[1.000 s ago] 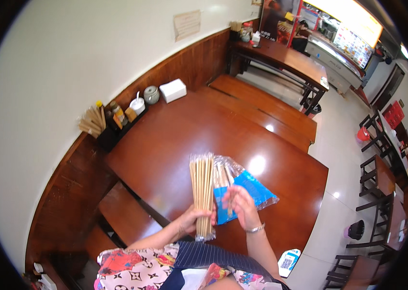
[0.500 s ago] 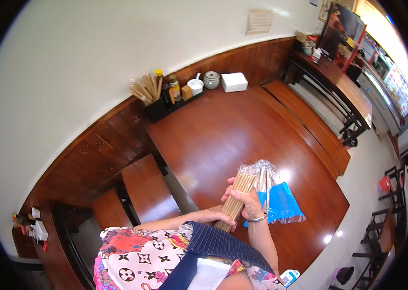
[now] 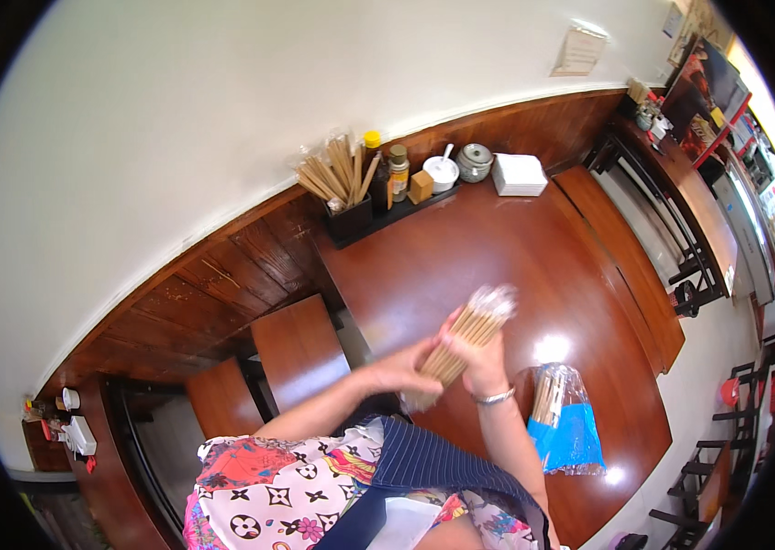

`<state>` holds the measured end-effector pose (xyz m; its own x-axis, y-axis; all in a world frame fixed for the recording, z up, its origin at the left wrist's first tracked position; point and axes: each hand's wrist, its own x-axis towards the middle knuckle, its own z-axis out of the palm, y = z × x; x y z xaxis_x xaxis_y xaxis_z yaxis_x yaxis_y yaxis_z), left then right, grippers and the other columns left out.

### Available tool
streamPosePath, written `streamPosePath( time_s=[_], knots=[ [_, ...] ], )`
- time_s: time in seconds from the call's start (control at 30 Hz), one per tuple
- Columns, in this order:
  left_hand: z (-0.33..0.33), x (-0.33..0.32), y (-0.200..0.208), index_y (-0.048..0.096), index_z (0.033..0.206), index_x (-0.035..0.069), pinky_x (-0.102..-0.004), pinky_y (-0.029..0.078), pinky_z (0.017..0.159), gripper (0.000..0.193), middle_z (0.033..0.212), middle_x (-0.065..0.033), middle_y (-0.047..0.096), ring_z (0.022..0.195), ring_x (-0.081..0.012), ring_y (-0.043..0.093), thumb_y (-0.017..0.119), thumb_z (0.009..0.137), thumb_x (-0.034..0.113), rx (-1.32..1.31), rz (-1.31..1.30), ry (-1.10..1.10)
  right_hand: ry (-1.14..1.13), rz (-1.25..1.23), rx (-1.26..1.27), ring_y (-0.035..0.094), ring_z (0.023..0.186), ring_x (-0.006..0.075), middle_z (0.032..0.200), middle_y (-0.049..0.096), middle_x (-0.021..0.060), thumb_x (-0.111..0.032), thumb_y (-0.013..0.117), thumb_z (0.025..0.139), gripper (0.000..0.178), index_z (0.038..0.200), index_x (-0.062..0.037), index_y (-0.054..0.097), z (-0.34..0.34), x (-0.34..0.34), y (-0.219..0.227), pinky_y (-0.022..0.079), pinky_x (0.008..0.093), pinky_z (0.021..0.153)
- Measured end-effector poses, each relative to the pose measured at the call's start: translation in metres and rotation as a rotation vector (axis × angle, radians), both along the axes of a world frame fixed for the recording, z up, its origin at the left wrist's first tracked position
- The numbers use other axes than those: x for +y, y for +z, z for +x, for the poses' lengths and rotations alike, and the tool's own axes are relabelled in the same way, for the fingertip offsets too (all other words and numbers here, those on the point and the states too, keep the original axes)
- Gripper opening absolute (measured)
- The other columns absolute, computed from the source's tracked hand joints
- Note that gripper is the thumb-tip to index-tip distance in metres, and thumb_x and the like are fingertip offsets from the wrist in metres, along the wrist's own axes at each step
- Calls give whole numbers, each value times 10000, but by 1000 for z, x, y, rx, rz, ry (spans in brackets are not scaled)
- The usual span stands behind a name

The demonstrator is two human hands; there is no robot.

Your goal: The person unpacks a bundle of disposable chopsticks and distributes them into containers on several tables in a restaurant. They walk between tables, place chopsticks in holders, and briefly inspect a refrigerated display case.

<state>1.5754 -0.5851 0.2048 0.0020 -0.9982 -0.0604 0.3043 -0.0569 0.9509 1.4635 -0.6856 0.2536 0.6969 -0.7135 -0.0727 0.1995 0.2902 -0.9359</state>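
While the right hand (image 3: 484, 363) is wrapped round the middle of a bundle of plastic-sleeved wooden chopsticks (image 3: 445, 364), the left hand (image 3: 404, 368) lies against the lower part; blur hides whether its fingers are clenched there or merely steadying. The bundle slants between the two hands, its clear wrapper ends (image 3: 493, 301) jutting past the right hand's fingers, above the bench (image 3: 406, 275). Just right of the right hand, beyond its bracelet (image 3: 496, 396), a blue-and-clear plastic bag (image 3: 566, 445) lies on the bench with more chopsticks inside.

Farther out, ahead of the left hand and somewhat to its left, a black holder (image 3: 351, 222) carries upright wrapped chopsticks. Ahead of both hands stand a yellow-capped bottle (image 3: 372, 174), a white pot with a spoon (image 3: 441, 174), a lidded ceramic jar (image 3: 475, 163) and a stack of white napkins (image 3: 519, 176).

The likeliest trouble is sticks sliding out: the sleeves look slick, so uneven pressure from the two hands could let inner ones slip toward the apron (image 3: 433, 463) below the left hand. Squeezing too hard might split the thin film, and a rightward sweep of the right forearm could push the bag.
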Motion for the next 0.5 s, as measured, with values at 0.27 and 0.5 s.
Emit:
streamPosePath(
  time_s=[0.27, 0.5],
  knots=[
    [215, -54, 17, 153, 1345, -21, -402, 324, 950, 1001, 1283, -240, 275, 1181, -340, 306, 774, 605, 239, -1221, 88, 1174, -316, -146, -415, 567, 766, 161, 804, 570, 58, 46, 633, 727, 258, 939, -31, 507, 173, -68, 47, 473, 313, 739],
    [275, -74, -3, 302, 1297, -23, -349, 349, 937, 628, 1206, -205, 437, 1105, -309, 445, 609, 790, 184, -756, 1, 1186, -332, -300, -417, 560, 744, 104, 828, 585, 35, 54, 656, 717, 223, 893, -27, 545, 286, -66, 51, 466, 241, 698]
  ],
)
